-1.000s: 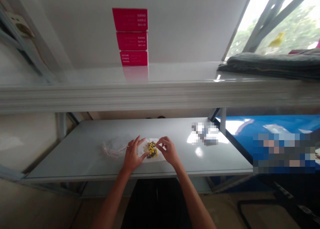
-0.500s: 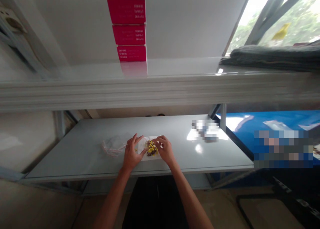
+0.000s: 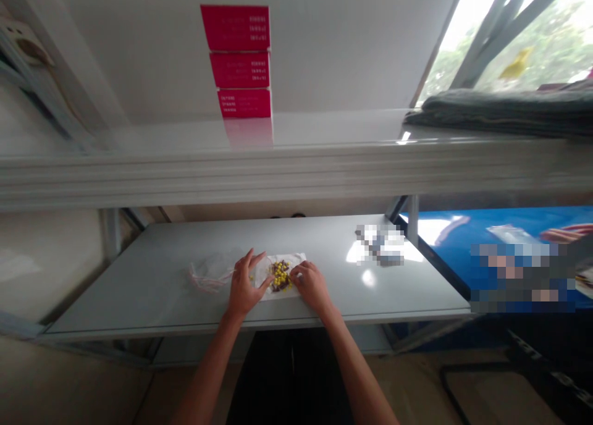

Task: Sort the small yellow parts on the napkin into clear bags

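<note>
A white sheet of paper point(image 3: 287, 277) lies on the grey shelf top point(image 3: 139, 289), bearing a small heap of yellow and dark brown beads point(image 3: 280, 277). My left hand point(image 3: 243, 283) stands at the heap's left, its fingers spread and its thumb tip reaching the paper's near edge. My right hand point(image 3: 311, 286) rests on the sheet's right part, fingers curled towards the heap. Anything between its fingertips is too small to see. Left of the sheet lies a clear plastic bag point(image 3: 212, 273) with pink and white strands.
A pixelated object point(image 3: 380, 244) sits on the shelf top to the right. Above runs a white shelf edge point(image 3: 278, 175), holding several stacked pink boxes point(image 3: 236, 60) and a folded grey cloth point(image 3: 500, 113). A blue surface point(image 3: 519, 224) lies at the right.
My right hand has moved back from the heap, down and right, and now rests lower on the sheet. My left hand has barely moved. The view has shifted slightly.
</note>
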A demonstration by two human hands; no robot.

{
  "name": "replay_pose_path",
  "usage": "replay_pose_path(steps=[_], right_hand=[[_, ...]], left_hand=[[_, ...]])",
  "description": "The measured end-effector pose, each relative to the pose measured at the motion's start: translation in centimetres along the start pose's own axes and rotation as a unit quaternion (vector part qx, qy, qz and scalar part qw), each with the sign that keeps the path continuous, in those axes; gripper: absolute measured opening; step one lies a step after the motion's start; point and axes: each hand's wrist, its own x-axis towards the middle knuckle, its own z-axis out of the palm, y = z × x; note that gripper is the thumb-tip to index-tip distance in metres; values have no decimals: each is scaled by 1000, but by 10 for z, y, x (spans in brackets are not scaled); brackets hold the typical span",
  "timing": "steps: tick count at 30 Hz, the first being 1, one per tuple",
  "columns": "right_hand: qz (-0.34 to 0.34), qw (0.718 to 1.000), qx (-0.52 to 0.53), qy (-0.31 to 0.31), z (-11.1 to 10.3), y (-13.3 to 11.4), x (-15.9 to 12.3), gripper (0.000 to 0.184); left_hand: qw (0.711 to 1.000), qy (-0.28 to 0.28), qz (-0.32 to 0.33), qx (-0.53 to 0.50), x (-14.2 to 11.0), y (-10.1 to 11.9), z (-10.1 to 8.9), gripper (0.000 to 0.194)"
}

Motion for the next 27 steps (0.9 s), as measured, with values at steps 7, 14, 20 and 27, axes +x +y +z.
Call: replay_pose_path(steps=[7,14,20,27], right_hand=[[-36,985,166,41,-7,-26,16,9],[-69,979,194,-1,7,-42,34,10],[-46,981,184,26,-6,-12,13,15],[-19,990,140,23,-24,-11,-4,16]], left_hand=[[998,-49,32,24,-1,-2,2,91],[997,-57,43,28,-2,-7,2,78],[999,-32,20,29,0,-4,2,82],[998,-41,20,39,1,-4,4,78]])
